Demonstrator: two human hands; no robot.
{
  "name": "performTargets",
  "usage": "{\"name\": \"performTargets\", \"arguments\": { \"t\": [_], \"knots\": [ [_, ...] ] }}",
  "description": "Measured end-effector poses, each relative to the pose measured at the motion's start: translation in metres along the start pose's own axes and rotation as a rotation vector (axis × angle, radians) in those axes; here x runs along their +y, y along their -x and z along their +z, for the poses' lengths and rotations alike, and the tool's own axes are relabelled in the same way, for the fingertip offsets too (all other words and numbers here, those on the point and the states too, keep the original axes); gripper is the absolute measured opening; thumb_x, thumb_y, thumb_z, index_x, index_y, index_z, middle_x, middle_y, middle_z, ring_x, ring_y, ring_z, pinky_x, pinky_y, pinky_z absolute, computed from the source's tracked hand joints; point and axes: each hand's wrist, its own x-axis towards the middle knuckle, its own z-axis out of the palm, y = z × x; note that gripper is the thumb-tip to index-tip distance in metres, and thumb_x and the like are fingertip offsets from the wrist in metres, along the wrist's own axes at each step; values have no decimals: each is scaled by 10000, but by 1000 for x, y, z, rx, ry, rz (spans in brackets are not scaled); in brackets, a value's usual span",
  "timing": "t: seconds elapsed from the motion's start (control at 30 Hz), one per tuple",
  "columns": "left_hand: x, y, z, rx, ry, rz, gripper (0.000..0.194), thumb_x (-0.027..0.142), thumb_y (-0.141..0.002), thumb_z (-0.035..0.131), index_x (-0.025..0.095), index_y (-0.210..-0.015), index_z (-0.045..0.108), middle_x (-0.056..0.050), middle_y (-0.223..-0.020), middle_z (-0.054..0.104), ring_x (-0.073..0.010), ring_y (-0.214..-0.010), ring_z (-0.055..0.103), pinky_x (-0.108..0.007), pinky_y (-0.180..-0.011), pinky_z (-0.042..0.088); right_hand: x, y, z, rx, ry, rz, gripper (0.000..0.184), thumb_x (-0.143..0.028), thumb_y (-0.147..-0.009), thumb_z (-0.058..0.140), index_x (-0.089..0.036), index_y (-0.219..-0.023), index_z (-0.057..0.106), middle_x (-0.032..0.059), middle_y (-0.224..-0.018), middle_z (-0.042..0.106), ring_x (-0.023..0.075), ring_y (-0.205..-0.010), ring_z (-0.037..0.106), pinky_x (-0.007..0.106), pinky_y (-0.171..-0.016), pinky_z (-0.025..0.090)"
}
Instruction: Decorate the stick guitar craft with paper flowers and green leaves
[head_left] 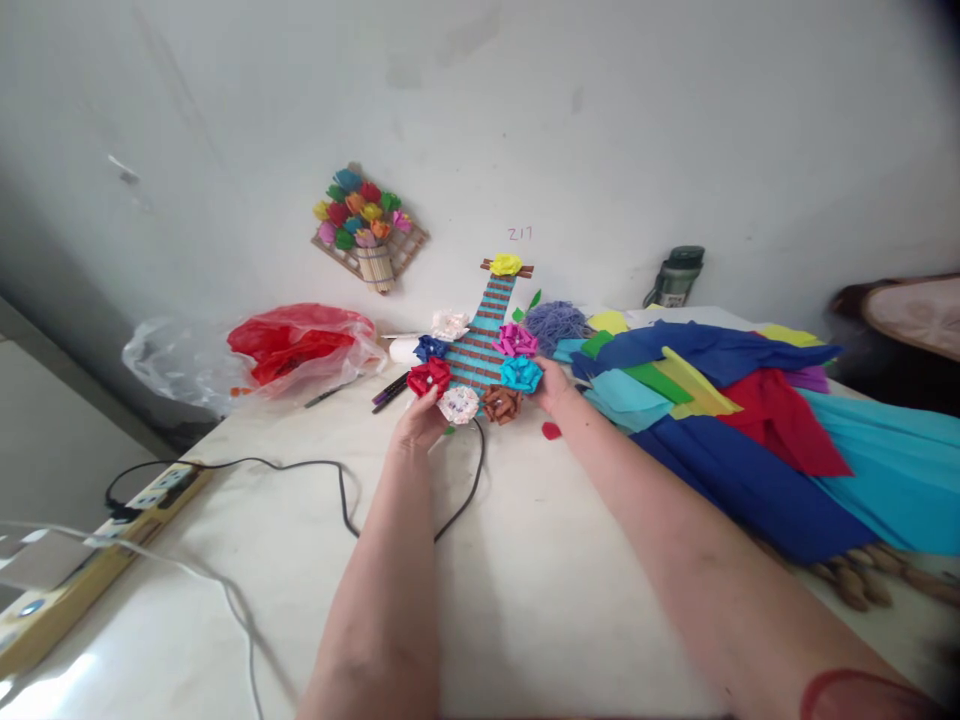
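Note:
Between my hands is a flower craft (pixel 480 345), a blue panel crossed by brown sticks that narrows toward a yellow flower (pixel 507 264) at its top. Several paper flowers ring its lower part. My left hand (pixel 421 420) grips the lower left edge by the red flower (pixel 429 377), near a white flower (pixel 459 404). On the other side, my right hand (pixel 553 386) holds the edge behind the turquoise flower (pixel 520 374), with the brown flower (pixel 502 404) close by. Fingers of both hands are partly hidden behind the flowers.
Coloured crepe paper (pixel 757 430) lies piled at right, beside a purple yarn bundle (pixel 556 328). A red plastic bag (pixel 300 342), pens (pixel 390 392) and a power strip (pixel 161 500) occupy the left. A black cable (pixel 341 490) crosses the table. Behind stands a green bottle (pixel 675 277).

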Motion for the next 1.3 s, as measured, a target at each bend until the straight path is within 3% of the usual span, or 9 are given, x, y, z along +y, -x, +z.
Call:
{"name": "performTargets", "arguments": {
  "t": [0.1, 0.27, 0.37, 0.6, 0.77, 1.0, 1.3],
  "knots": [
    [-1, -2, -3, 28, -31, 3, 242, 16, -645, 641, 146, -849, 627, -31, -733, 669, -177, -685, 656, -344, -804, 507, 4, 1, 5, 101, -110, -40, 229, -208, -700, 496, -211, -514, 363, -42, -391, 414, 85, -372, 396, 210, -415, 382],
    [-3, -12, -8, 144, 16, 91, 224, -26, -618, 622, 142, -766, 611, -13, -672, 652, -147, -583, 631, -337, -781, 521, 10, 0, 8, 30, -152, -18, 238, -200, -691, 493, -211, -504, 346, -37, -409, 421, 75, -364, 379, 201, -383, 361],
    [-5, -15, -8, 189, 32, 117, 232, -12, -620, 630, 146, -789, 612, -5, -646, 648, -149, -567, 629, -330, -758, 528, 12, -1, 10, 32, -167, -27, 218, -200, -684, 496, -208, -513, 361, -38, -412, 434, 73, -364, 382, 199, -383, 367],
    [-5, -14, -3, 160, 89, 127, 159, 129, -698, 653, 170, -850, 632, -26, -731, 681, -182, -666, 659, -353, -784, 528, 11, 3, 16, 77, -149, -115, 203, -204, -698, 501, -204, -525, 396, -37, -429, 454, 75, -380, 403, 196, -407, 388],
    [-8, -18, -2, 206, 52, 110, 132, 37, -687, 617, 155, -746, 607, -9, -619, 646, -148, -539, 620, -330, -711, 546, 14, 5, 20, -22, -119, -123, 204, -196, -691, 502, -202, -519, 392, -40, -417, 410, 75, -364, 375, 210, -397, 371],
    [-9, -21, -2, 288, 74, 128, 145, 8, -705, 569, 151, -719, 587, 6, -570, 624, -127, -479, 595, -293, -635, 544, 18, 7, 21, -65, -114, -135, 66, -163, -643, 543, -197, -643, 486, -44, -471, 471, 81, -391, 414, 210, -413, 390],
    [-5, -16, -6, 209, 89, 102, 102, 93, -663, 645, 149, -735, 599, -15, -575, 621, -153, -494, 597, -294, -565, 520, 23, 0, 11, -98, -144, -144, 57, -156, -627, 563, -174, -623, 508, -39, -461, 472, 76, -383, 409, 207, -374, 356]
  ]
}}
